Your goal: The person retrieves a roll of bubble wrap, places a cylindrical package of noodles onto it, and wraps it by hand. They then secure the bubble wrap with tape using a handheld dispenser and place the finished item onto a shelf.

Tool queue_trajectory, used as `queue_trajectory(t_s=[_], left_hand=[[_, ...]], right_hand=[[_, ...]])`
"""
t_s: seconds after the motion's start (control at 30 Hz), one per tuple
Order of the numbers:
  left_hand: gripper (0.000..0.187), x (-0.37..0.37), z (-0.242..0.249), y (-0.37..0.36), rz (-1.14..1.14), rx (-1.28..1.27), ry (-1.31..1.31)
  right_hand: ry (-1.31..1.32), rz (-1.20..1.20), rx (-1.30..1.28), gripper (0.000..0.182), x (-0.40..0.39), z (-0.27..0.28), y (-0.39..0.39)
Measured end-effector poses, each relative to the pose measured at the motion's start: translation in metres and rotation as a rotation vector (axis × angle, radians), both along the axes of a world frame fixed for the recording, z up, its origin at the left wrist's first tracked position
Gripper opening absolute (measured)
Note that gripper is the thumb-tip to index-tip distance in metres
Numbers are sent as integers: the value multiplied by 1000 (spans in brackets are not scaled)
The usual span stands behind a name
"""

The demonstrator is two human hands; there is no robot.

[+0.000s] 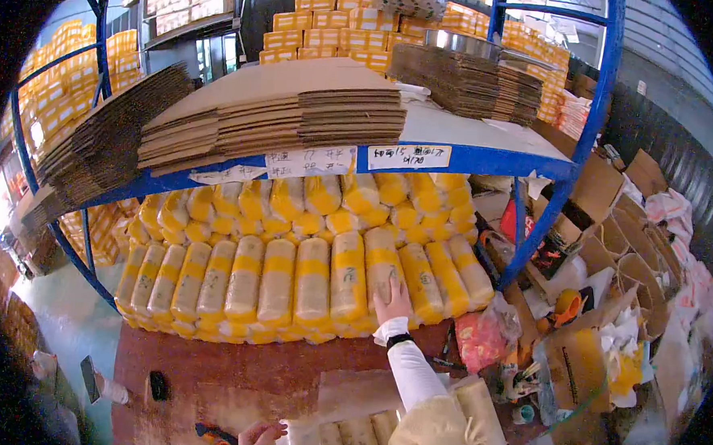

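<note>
My right hand [393, 299] reaches forward, its fingers stretched over the lower end of a plastic-wrapped pack with a yellow band [384, 256]. That pack stands in a long front row of similar packs [244, 277], side by side on the stack under the shelf. At the bottom edge, my left hand [259, 441] is bent, its fingertips together at the pale edge of a wrapped bundle; what they pinch is too small to name. Several more wrapped packs [353, 441] lie close in front of me, partly covered by my right sleeve.
A blue shelf frame [488, 166] carries stacks of flat cardboard [274, 109] above the packs. To the right lie a pink bag [481, 342], open cartons [579, 367] and scraps. A black object [158, 385] and orange-handled tool [216, 438] lie on the brown tabletop [204, 364].
</note>
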State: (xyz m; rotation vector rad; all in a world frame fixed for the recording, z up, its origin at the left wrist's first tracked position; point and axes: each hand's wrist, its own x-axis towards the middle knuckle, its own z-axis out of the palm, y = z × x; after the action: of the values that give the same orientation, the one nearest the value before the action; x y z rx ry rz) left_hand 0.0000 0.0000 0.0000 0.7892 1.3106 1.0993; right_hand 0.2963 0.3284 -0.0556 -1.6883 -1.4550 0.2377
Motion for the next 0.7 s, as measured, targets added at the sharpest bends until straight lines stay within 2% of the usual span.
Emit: queue_trajectory(t_s=[0.07, 0.1, 0.17, 0.27, 0.3, 0.33, 0.4, 0.43, 0.47, 0.5, 0.57, 0.63, 0.7], left_hand=[[55, -8, 12, -29, -71, -16, -18], [42, 25, -14, 25, -36, 85, -35], [20, 28, -8, 9, 27, 68, 36], [27, 35, -46, 4, -216, 75, 242], [27, 39, -53, 0, -297, 99, 257], [27, 44, -50, -5, -375, 120, 367], [27, 55, -41, -16, -494, 157, 587], [27, 61, -34, -18, -523, 177, 699], [27, 63, -31, -24, -548, 206, 812], [27, 64, -33, -30, -543, 262, 794], [27, 63, -42, -41, -525, 373, 761], [26, 62, -79, -57, -463, 346, 561], [25, 58, -101, -60, -495, 455, 634]], right_hand=[[101, 88, -15, 60, -8, 1, -35], [-2, 62, 68, 55, 23, 20, 16], [-90, 0, 21, 46, 15, 12, -22], [-66, 376, -321, 34, 36, -16, -55], [15, 560, -308, 31, 31, 40, -100], [0, 618, -396, 32, 31, 60, -136], [-47, 701, -460, 32, 35, 92, -197], [-114, 688, -462, 31, 43, 84, -222], [-242, 656, -531, 30, 55, 67, -246], [-374, 621, -595, 30, 65, 50, -269], [-539, 430, -760, 44, 68, 26, -313], [-836, 83, -585, 61, 59, -28, -345], [-1069, -307, -440, 78, 47, -89, -359]])
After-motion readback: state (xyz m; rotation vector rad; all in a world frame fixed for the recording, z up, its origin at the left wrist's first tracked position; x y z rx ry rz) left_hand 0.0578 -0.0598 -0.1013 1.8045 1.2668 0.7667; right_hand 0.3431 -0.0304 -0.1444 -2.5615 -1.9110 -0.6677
